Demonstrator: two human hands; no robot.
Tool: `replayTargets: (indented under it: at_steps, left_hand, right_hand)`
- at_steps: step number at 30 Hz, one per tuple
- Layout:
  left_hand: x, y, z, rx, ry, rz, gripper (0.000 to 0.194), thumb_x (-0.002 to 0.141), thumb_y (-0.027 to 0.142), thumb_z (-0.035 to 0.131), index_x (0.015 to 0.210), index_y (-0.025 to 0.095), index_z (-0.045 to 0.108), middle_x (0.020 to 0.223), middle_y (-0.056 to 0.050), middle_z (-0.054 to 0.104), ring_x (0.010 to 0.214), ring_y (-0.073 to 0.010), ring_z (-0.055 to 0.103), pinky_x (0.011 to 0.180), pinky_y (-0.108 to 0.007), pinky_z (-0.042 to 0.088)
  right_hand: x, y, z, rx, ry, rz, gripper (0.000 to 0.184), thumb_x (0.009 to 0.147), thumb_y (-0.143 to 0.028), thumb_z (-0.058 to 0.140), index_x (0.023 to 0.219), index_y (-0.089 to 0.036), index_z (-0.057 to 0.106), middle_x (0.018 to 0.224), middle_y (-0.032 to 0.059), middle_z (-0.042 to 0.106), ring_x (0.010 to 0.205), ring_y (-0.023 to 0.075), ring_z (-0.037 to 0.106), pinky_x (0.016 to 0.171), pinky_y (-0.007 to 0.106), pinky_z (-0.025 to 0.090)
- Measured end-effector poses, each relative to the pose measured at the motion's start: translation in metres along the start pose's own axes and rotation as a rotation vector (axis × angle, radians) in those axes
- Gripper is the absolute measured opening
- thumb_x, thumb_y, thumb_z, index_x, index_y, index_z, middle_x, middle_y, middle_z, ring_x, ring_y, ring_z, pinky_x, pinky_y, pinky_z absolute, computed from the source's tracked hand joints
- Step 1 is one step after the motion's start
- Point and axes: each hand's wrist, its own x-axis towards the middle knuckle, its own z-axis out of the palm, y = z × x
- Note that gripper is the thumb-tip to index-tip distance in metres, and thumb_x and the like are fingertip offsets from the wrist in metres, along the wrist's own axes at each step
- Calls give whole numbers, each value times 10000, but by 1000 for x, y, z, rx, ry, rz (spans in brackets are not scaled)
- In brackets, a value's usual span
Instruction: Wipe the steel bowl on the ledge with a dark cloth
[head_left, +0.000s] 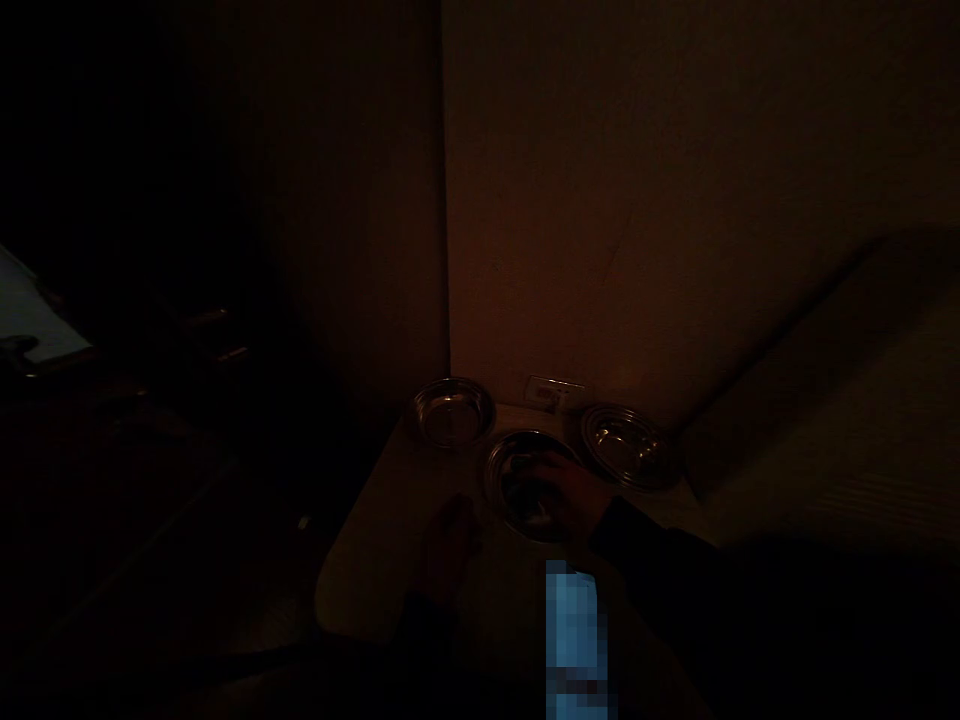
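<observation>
The scene is very dark. A round metal dish [491, 490] stands on the small table, and my right hand [574, 492] reaches over its right side with the fingers bent down inside. Something small and pale shows under those fingers, too dim to name. My left hand [448, 535] is just left of this dish, above the tabletop, with its fingers curled in. Whatever it may hold is lost in shadow. A second metal dish [451, 412] sits at the back left of the table. At the back right is a third metal dish [626, 445], with shiny spots inside.
The light tabletop [360, 570] has a rounded front left corner. A wall [555, 250] rises behind it, with a socket plate [553, 391] low down. A bright bluish, pixelated patch [576, 640] lies near me. Dim floor spreads to the left.
</observation>
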Motion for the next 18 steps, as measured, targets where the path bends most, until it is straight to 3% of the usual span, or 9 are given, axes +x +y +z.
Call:
replayTargets:
  at_steps: [4, 7, 10, 12, 15, 18]
  left_hand:
    - [-19, 6, -23, -18, -48, 135, 601, 704, 374, 622, 1228, 125, 468, 1199, -156, 553, 1021, -231, 580, 802, -315, 500]
    - [-31, 12, -40, 98, -69, 189, 552, 679, 365, 636, 1177, 150, 536, 1162, -116, 594, 1057, -240, 560, 886, -330, 450]
    - [-32, 14, -54, 203, -42, 180, 421, 706, 343, 592, 1073, 136, 602, 1095, -107, 632, 1030, -249, 572, 898, -347, 434]
    - [-27, 11, -61, 216, -15, 211, 405, 738, 317, 546, 1093, 126, 585, 1121, -113, 618, 1058, -243, 557, 923, -346, 416]
    - [-20, 0, -65, 318, 58, 270, 511, 749, 277, 533, 1231, 114, 478, 1231, -137, 541, 1142, -239, 496, 972, -351, 373]
    - [-19, -12, -66, 530, 157, 433, 564, 777, 270, 493, 1312, 124, 392, 1325, -139, 446, 1217, -237, 415, 1012, -371, 326]
  right_hand:
    - [-13, -35, 22, 53, 153, -114, 480, 752, -108, 500, 1210, -247, 519, 1312, 107, 409, 1212, 253, 391, 983, 441, 348]
    - [-21, -62, 42, 212, 99, -158, 585, 742, -188, 562, 1303, -260, 410, 1392, 104, 324, 1261, 253, 337, 1002, 432, 338]
    - [-24, -77, 58, 428, 72, -183, 719, 729, -248, 604, 1370, -228, 279, 1391, 105, 346, 1266, 227, 342, 1024, 407, 323]
    - [-22, -80, 66, 475, 121, -157, 630, 772, -234, 552, 1353, -226, 309, 1344, 96, 417, 1233, 206, 392, 1021, 402, 331]
    - [-17, -75, 81, 306, 114, -89, 478, 802, -170, 477, 1278, -202, 437, 1310, 121, 447, 1209, 218, 417, 1006, 412, 348]
    - [-15, -71, 98, 31, -82, -56, 496, 757, -152, 531, 1250, -186, 488, 1331, 160, 417, 1236, 284, 374, 993, 454, 346]
